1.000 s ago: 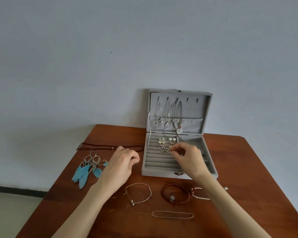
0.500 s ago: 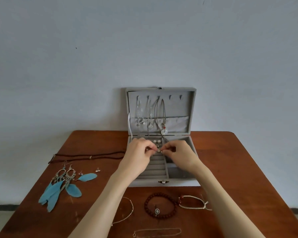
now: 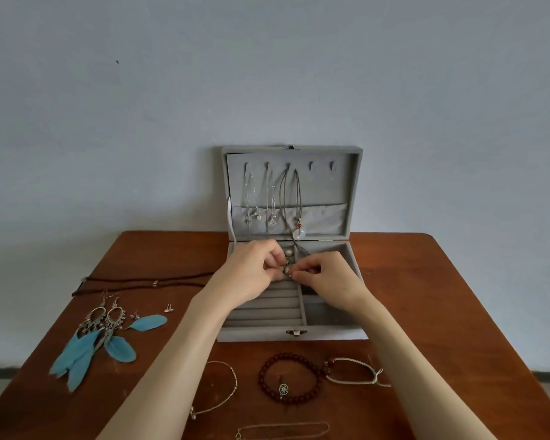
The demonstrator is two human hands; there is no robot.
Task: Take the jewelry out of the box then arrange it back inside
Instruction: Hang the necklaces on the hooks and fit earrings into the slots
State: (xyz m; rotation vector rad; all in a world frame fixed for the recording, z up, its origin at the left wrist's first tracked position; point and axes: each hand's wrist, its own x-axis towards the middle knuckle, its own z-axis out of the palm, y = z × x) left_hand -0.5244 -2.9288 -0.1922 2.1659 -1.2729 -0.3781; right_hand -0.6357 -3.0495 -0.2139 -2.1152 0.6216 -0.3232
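An open grey velvet jewelry box (image 3: 327, 333) stands at the back middle of the brown table (image 3: 442, 296). Three necklaces (image 3: 291, 201) hang on hooks inside its upright lid. My left hand (image 3: 251, 271) and my right hand (image 3: 327, 274) meet over the ring slots at the box's back left. Both pinch a small pearl earring (image 3: 288, 270) between their fingertips. More pearl studs (image 3: 289, 254) sit in the slot just behind.
Blue feather earrings (image 3: 99, 335) and tiny studs (image 3: 168, 309) lie at the left, with a dark cord necklace (image 3: 134, 282) behind them. A red bead bracelet (image 3: 288, 381), a woven bracelet (image 3: 353, 371), a thin bangle (image 3: 223, 390) and a chain (image 3: 283, 430) lie at the front.
My left hand has come from the table into the box to meet my right hand at the earring slots. The view has swung so that the box sits more central.
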